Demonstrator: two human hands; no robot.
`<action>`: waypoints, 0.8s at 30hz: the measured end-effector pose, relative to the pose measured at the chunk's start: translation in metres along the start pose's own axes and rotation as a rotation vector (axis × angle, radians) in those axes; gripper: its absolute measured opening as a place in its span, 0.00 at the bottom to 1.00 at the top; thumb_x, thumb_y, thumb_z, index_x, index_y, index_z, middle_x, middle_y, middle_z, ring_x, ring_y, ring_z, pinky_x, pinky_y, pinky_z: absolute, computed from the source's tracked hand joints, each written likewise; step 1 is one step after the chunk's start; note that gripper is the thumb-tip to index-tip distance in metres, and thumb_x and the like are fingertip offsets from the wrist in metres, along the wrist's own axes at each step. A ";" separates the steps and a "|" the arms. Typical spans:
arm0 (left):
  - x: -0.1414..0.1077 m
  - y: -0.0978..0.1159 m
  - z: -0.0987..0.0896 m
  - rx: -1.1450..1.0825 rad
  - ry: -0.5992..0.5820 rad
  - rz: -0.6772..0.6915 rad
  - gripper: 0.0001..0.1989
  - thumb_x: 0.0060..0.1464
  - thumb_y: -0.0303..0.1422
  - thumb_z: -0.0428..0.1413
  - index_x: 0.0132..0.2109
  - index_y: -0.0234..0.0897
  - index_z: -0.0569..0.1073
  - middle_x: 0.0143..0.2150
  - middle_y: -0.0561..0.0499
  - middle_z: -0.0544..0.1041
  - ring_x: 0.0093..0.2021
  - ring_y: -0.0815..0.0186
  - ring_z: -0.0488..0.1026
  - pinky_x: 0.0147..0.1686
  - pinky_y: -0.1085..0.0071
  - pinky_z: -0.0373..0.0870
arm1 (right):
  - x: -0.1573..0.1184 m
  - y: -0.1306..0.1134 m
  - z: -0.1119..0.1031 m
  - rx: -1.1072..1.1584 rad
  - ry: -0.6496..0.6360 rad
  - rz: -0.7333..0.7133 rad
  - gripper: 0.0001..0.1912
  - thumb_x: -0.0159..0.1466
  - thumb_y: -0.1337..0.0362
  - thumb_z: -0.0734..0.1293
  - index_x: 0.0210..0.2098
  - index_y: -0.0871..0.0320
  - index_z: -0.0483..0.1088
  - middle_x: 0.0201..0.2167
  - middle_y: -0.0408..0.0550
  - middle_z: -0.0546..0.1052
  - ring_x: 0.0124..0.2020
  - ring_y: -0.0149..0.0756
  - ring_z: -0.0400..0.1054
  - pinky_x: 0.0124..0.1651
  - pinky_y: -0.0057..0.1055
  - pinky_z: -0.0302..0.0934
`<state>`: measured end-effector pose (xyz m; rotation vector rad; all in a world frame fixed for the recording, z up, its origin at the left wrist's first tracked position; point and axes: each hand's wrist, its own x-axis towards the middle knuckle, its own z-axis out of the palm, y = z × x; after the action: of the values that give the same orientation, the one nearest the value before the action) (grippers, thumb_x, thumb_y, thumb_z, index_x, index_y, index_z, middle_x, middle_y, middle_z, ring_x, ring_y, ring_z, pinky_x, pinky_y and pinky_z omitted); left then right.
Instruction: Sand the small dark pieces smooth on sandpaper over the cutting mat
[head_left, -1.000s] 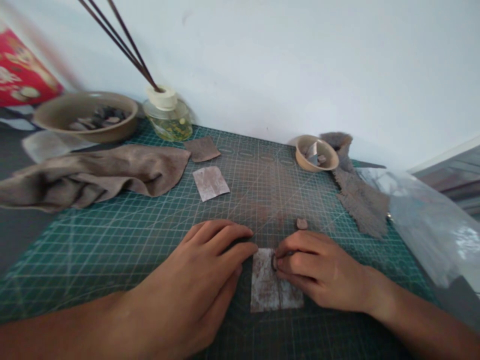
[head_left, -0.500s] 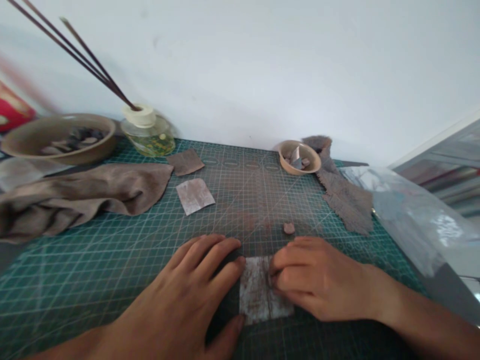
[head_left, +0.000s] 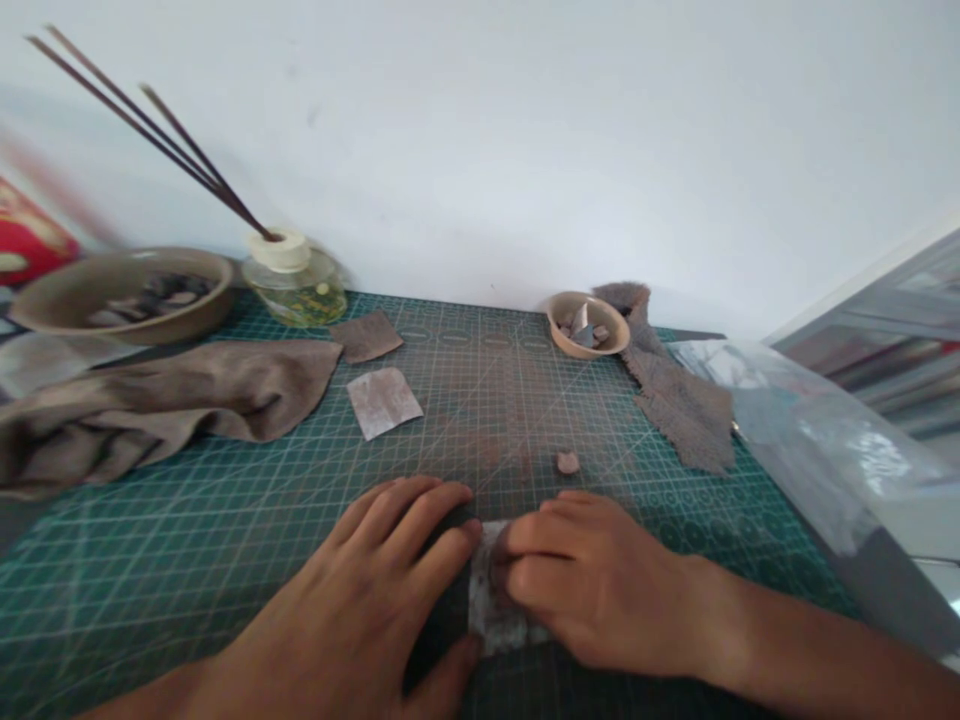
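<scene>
A pale, brown-streaked square sheet (head_left: pixel 484 605) lies on the green cutting mat (head_left: pixel 225 560). My left hand (head_left: pixel 360 590) rests flat on the mat, its fingers apart and its index finger and thumb tips at the sheet's left edge. Over the middle and right of that sheet, my right hand (head_left: pixel 592 580) is closed with its fingers bunched and pointing down. Whatever its fingertips pinch, if anything, is hidden. Just beyond my right hand sits a small pinkish-brown piece (head_left: pixel 568 462).
Farther back lie a pale square (head_left: pixel 385 402) and a brown square (head_left: pixel 367 337). A brown cloth (head_left: pixel 247 390), a large bowl (head_left: pixel 214 315) and a reed diffuser bottle (head_left: pixel 296 285) stand left. Right are a small bowl (head_left: pixel 589 350), a ragged cloth (head_left: pixel 686 405) and a clear plastic bag (head_left: pixel 817 430).
My right hand has moved left across the sheet, covering more of it. My left hand stays in place at the sheet's edge. The whole view has shifted slightly.
</scene>
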<state>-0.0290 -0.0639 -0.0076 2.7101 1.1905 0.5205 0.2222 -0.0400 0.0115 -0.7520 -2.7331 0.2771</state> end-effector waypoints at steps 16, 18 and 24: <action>0.002 0.003 -0.002 -0.029 -0.028 -0.026 0.21 0.52 0.33 0.57 0.54 0.44 0.72 0.62 0.48 0.69 0.62 0.48 0.63 0.58 0.46 0.66 | -0.002 0.001 -0.004 0.166 -0.137 0.058 0.07 0.67 0.69 0.66 0.31 0.58 0.70 0.36 0.42 0.75 0.36 0.30 0.68 0.42 0.28 0.62; 0.003 0.004 -0.003 -0.053 -0.044 -0.042 0.20 0.52 0.33 0.57 0.53 0.44 0.72 0.61 0.48 0.70 0.62 0.49 0.63 0.57 0.46 0.67 | -0.001 -0.001 0.000 0.131 -0.085 0.007 0.07 0.67 0.68 0.66 0.32 0.58 0.70 0.37 0.43 0.76 0.36 0.32 0.68 0.42 0.30 0.63; 0.005 0.006 -0.007 -0.069 -0.094 -0.062 0.18 0.54 0.36 0.56 0.52 0.44 0.73 0.61 0.48 0.69 0.62 0.47 0.62 0.58 0.43 0.66 | 0.001 0.004 0.004 0.236 -0.028 0.179 0.07 0.69 0.69 0.65 0.33 0.58 0.71 0.37 0.44 0.75 0.37 0.31 0.68 0.42 0.28 0.62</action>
<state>-0.0241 -0.0645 0.0019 2.6001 1.2058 0.4129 0.2219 -0.0368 0.0073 -0.9300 -2.5990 0.6403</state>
